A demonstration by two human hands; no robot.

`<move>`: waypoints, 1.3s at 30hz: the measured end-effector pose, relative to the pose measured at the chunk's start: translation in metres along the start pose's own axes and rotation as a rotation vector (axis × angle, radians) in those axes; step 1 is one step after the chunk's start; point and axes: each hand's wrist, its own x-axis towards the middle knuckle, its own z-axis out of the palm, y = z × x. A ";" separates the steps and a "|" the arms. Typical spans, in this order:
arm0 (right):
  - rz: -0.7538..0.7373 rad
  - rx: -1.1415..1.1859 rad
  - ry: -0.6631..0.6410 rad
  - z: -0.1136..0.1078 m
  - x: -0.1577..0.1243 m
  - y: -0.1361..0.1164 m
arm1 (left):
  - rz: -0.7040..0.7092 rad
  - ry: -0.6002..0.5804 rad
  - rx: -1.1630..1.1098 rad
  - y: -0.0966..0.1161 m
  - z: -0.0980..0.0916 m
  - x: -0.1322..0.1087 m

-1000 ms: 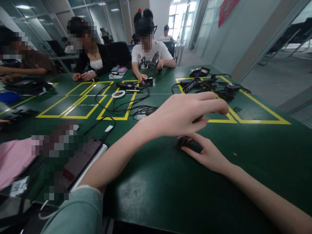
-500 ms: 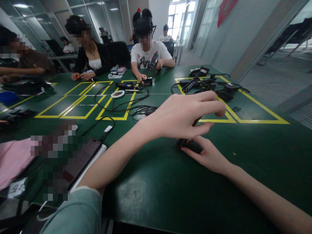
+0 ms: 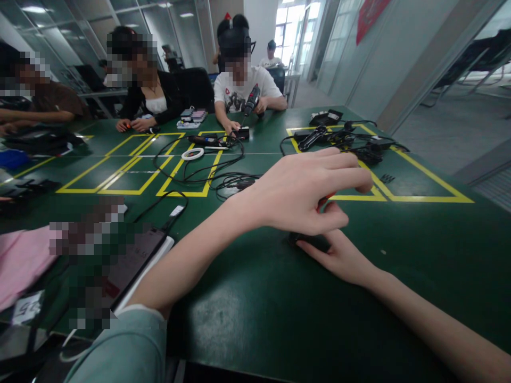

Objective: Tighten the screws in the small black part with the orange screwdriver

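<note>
My left hand [image 3: 315, 189] is raised over the green table, its fingers curled round something dark with a bit of red, mostly hidden behind the palm and fingers. Below it and partly behind it, my right hand [image 3: 341, 255] rests low near the tabletop. Its thumb and fingers pinch a small dark object [image 3: 294, 238], whose upper part is covered by my left hand. Whether the two dark parts touch cannot be seen.
Black cables [image 3: 235, 181] and a white ring [image 3: 192, 154] lie beyond my left wrist. More black gear [image 3: 339, 139] is at the back right. A phone [image 3: 133, 255] and pink cloth [image 3: 24, 255] are at left. Across the table a person [image 3: 243, 88] holds a power drill [image 3: 251, 101].
The thumb and fingers of my left hand have curled and shifted slightly, and a bit of red now shows between them. My right hand has barely moved.
</note>
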 end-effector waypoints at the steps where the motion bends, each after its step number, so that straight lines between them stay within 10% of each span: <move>1: 0.003 0.002 -0.006 0.000 0.000 0.000 | 0.008 -0.003 0.000 0.000 0.000 0.000; 39: 0.013 0.026 -0.025 0.001 -0.002 0.004 | -0.054 0.092 0.024 -0.002 0.000 -0.001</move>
